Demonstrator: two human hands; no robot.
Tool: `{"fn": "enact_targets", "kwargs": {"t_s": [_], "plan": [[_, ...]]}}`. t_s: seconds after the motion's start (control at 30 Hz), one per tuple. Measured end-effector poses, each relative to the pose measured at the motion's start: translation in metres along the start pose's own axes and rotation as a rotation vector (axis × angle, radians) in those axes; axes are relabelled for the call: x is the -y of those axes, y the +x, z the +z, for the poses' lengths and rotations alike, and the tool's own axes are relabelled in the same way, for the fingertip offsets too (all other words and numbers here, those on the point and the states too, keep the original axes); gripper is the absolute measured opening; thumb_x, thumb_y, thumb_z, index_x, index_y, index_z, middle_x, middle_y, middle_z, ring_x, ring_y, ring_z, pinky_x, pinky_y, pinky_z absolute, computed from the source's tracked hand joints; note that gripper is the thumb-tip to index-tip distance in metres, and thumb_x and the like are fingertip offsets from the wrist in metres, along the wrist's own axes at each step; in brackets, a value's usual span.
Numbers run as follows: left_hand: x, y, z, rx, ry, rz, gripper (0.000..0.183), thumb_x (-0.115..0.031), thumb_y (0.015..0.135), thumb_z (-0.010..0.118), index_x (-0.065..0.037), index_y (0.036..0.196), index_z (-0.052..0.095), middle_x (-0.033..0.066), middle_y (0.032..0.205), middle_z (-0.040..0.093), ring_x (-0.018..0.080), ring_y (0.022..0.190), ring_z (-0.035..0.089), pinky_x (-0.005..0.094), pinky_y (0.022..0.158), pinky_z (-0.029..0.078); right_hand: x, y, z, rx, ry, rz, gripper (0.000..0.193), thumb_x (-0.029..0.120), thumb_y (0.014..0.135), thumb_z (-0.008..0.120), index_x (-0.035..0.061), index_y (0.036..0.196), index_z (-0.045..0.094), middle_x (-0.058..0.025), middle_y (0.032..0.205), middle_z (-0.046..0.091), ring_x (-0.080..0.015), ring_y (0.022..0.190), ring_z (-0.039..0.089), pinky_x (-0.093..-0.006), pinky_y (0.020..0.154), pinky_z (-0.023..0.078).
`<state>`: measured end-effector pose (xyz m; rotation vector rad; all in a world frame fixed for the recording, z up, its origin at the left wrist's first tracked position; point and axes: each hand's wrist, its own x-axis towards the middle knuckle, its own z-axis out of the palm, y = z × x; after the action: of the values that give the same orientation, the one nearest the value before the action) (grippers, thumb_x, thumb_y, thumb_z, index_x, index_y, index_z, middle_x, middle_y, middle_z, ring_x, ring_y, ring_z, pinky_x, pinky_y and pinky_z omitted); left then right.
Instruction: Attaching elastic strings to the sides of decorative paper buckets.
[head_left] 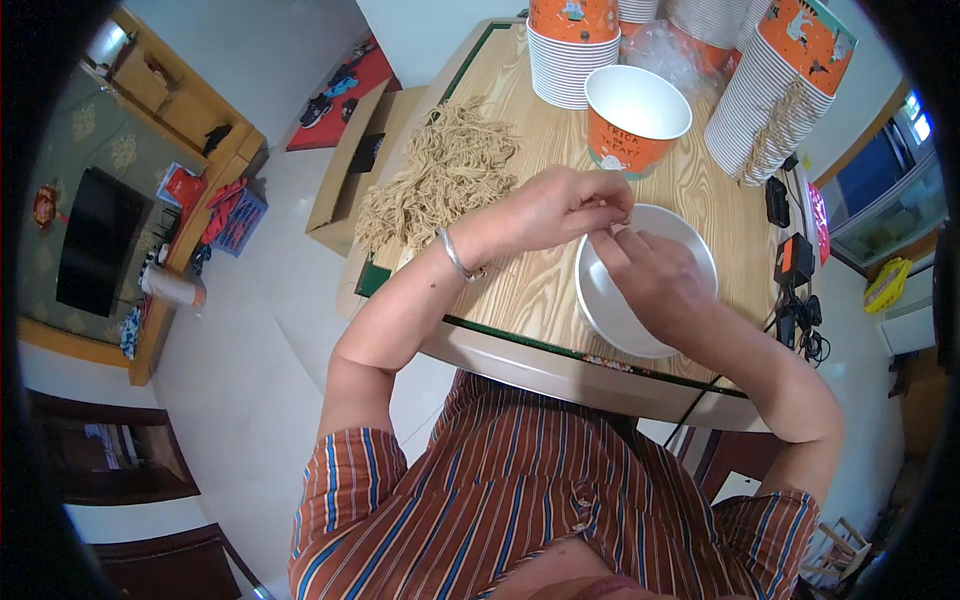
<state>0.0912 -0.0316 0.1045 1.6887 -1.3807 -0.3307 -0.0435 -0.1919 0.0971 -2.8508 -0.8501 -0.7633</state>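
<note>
My left hand (560, 212) and my right hand (655, 278) meet at the far left rim of a white paper bucket (603, 305) that opens toward me. Fingertips of both hands are pinched close together there; whatever is between them is too small or hidden to make out. My right hand covers much of the bucket's opening. Left of my left hand lies a loose heap of tan twine (440, 185). Just beyond my hands stands another paper bucket (632, 140), orange outside and white inside, upright.
A stack of nested buckets (572, 70) stands at the back. Another stack (755, 105) leans at the right, with twine strands (785, 130) on its side. Black adapters and cables (795, 262) lie along the right table edge. A cardboard box (350, 165) sits left of the table.
</note>
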Motion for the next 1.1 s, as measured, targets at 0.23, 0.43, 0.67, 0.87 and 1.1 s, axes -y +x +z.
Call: {"fn": "enact_targets", "kwargs": {"t_s": [0.23,0.43,0.67,0.87,1.1], "plan": [[-0.004,0.008,-0.002,0.103,0.053,-0.004,0.016,-0.014,0.092,0.060,-0.001,0.102,0.063,0.0085,0.089,0.068,0.0170,0.083,0.065,0.0311,0.077,0.052,0.009,0.006,0.001,0.098,-0.256,-0.005,0.015,0.012,0.073,0.061,0.0036,0.084,0.058,-0.0072,0.076,0.058,-0.0184,0.066,0.062,-0.0320,0.053,0.048],[0.001,0.007,0.003,0.100,0.082,0.002,0.015,-0.012,0.089,0.062,-0.001,0.099,0.063,0.0106,0.087,0.068,0.0208,0.082,0.066,0.0335,0.076,0.052,0.011,0.006,0.000,0.233,-0.307,0.037,0.025,0.014,0.069,0.064,0.0027,0.090,0.057,-0.0068,0.081,0.058,-0.0178,0.064,0.063,-0.0333,0.055,0.050],[-0.005,0.001,0.016,-0.054,-0.072,-0.040,0.012,-0.009,0.089,0.061,-0.001,0.099,0.062,0.0135,0.088,0.068,0.0249,0.086,0.068,0.0363,0.079,0.053,-0.014,0.002,0.007,0.446,-0.088,0.249,0.020,0.012,0.074,0.068,-0.0032,0.086,0.062,-0.0156,0.075,0.065,-0.0254,0.061,0.066,-0.0358,0.052,0.051],[-0.009,-0.025,0.026,-0.248,0.164,0.145,0.016,-0.008,0.087,0.066,-0.006,0.103,0.065,0.0110,0.105,0.062,0.0247,0.101,0.062,0.0344,0.086,0.050,-0.036,0.013,-0.004,0.542,1.250,1.093,0.016,0.017,0.085,0.062,0.0037,0.076,0.061,0.0002,0.058,0.048,-0.0084,0.045,0.039,-0.0252,0.040,0.027],[-0.025,-0.039,0.039,-0.229,0.496,0.353,0.022,-0.008,0.076,0.074,-0.008,0.097,0.067,0.0080,0.092,0.057,0.0250,0.086,0.058,0.0353,0.073,0.048,-0.036,0.009,-0.003,0.510,1.564,1.178,0.015,0.016,0.086,0.058,0.0064,0.074,0.056,0.0019,0.056,0.045,-0.0063,0.042,0.034,-0.0244,0.038,0.023]]}}
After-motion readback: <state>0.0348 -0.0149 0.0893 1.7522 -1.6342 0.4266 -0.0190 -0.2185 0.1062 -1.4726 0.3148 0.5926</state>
